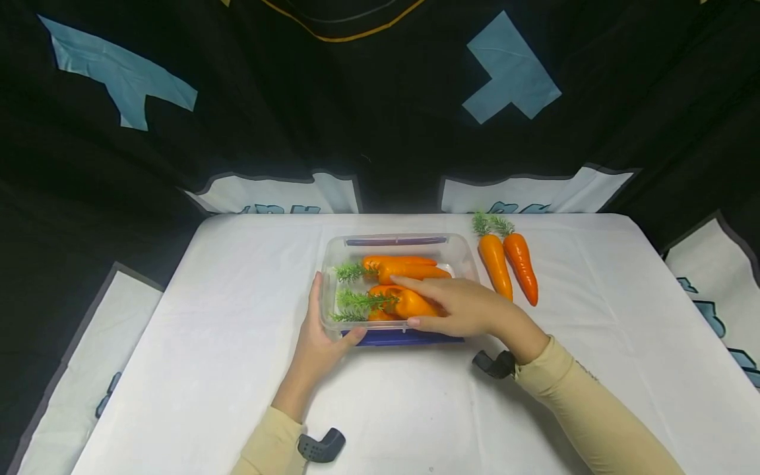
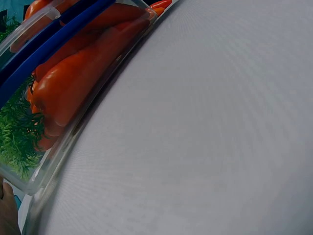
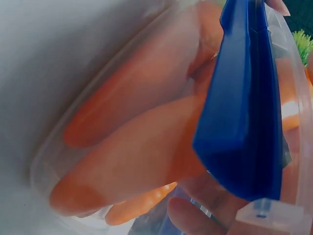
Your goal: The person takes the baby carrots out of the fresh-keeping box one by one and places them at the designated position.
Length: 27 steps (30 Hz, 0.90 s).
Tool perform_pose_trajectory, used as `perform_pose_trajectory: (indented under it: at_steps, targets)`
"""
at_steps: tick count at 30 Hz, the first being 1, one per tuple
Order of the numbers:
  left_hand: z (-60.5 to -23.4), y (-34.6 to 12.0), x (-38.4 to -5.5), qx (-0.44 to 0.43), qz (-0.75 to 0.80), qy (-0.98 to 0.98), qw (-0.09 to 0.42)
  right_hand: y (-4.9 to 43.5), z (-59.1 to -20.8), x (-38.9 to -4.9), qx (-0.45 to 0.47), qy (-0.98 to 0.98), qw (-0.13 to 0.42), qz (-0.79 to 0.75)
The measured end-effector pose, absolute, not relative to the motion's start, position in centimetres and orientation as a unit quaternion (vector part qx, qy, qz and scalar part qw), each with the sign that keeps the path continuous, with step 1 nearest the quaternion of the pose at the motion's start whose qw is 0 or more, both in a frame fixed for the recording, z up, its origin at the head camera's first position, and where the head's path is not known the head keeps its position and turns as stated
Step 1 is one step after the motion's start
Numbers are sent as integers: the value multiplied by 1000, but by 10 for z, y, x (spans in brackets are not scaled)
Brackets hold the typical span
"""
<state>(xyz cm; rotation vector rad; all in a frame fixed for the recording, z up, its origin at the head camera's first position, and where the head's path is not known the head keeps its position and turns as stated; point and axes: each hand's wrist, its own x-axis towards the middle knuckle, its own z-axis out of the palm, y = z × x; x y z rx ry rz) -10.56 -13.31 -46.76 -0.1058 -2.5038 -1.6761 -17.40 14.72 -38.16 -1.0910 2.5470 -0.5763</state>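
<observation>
A clear plastic container (image 1: pixel 469 254) with a blue clip (image 1: pixel 404 338) along its front holds several orange carrots (image 1: pixel 410 271) with green feathery tops. My left hand (image 1: pixel 317 349) grips its left end, the thumb over the front corner and the fingers along the side wall. In the left wrist view only a bit of that hand (image 2: pixel 7 210) shows, by the container's corner. My right hand (image 1: pixel 460 307) reaches in over the front right and holds a carrot (image 1: pixel 412 304) between thumb and fingers. Through the container wall, the right wrist view shows fingers (image 3: pixel 190 218) beside carrots (image 3: pixel 132 152).
Two more carrots, one lighter (image 1: pixel 495 264) and one deeper orange (image 1: pixel 522 269), lie on the white-covered table (image 1: pixel 237 284) just right of the container. A black curtain (image 1: pixel 332 125) hangs behind the table's back edge. Dark devices (image 1: pixel 322 446) are worn on both wrists.
</observation>
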Motion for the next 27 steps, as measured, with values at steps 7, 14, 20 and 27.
perform_pose_trajectory:
  at_steps: [7,14,20,27]
  targets:
    - [-467,-133,-105,-33,-556,-828,61,146,-382,-172,-392,882,152,-213]
    - [-468,-134,-105,-31,-555,-829,59,144,-382,-172,-409,870,148,-233]
    - [-469,-134,-106,-33,-557,-828,61,140,-383,-172,-424,862,135,-245]
    - [-468,-133,-106,-36,-558,-827,65,134,-384,-172,-428,854,128,-268]
